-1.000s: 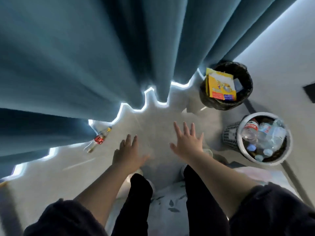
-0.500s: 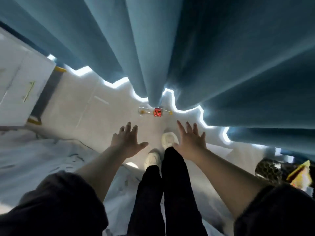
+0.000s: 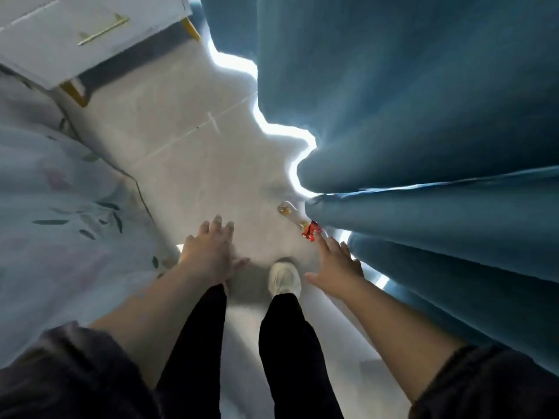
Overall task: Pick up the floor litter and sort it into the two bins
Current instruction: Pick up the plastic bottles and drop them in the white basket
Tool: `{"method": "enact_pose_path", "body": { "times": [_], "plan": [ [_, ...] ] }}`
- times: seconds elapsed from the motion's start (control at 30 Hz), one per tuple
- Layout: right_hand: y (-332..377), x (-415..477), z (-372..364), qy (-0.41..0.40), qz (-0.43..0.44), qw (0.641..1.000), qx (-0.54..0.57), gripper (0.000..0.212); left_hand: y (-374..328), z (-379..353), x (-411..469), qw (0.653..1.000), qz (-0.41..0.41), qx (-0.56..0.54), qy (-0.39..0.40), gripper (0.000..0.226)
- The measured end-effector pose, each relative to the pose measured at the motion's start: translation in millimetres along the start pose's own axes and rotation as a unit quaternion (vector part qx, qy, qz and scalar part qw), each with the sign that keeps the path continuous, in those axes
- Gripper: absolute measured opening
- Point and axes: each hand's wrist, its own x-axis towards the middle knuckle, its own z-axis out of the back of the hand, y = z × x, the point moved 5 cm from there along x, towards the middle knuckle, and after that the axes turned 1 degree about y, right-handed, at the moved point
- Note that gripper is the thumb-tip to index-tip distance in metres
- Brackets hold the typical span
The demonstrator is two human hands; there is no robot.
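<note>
Since half a second ago the bottle (image 3: pixel 299 222) has shifted from straight ahead to the right, and now lies on the floor at the curtain (image 3: pixel 423 116) hem. Right hand (image 3: pixel 335 264): fingers spread, empty, nearing the bottle below that hem. Left hand (image 3: pixel 208 252): fingers spread, empty, well clear of the curtain. Status: bottle unpicked and unsorted; bins out of view.

Noted clear bottle (image 3: pixel 289 212), red label (image 3: pixel 311 231), amber contents, at tips of right fingers (image 3: pixel 323 242). Teal-blue curtain (image 3: pixel 423 116) right of them. Pale grey floor (image 3: pixel 187 164), lighter seams, beyond left fingers (image 3: pixel 216 226). Bluish-white bedding (image 3: pixel 60 207), dark leaf print, left of those. Black trousers (image 3: pixel 290 343), off-white shoe (image 3: pixel 284 278).
</note>
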Motion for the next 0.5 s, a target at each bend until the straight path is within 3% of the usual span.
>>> {"method": "enact_pose_path", "body": {
  "times": [0.17,0.33,0.5],
  "plan": [
    [-7,95,-31,0.025,-0.061,0.998,-0.007,0.1,23,-45,101,0.999,-0.02,0.035,0.027,0.097],
    [-39,188,-70,0.007,-0.155,0.985,0.074,0.102,-3,-85,211,0.993,-0.092,0.072,0.003,0.106],
    [-65,256,-95,-0.022,-0.155,0.982,0.102,0.075,-59,-107,296,0.981,-0.184,0.043,-0.054,0.107]
  ]
}}
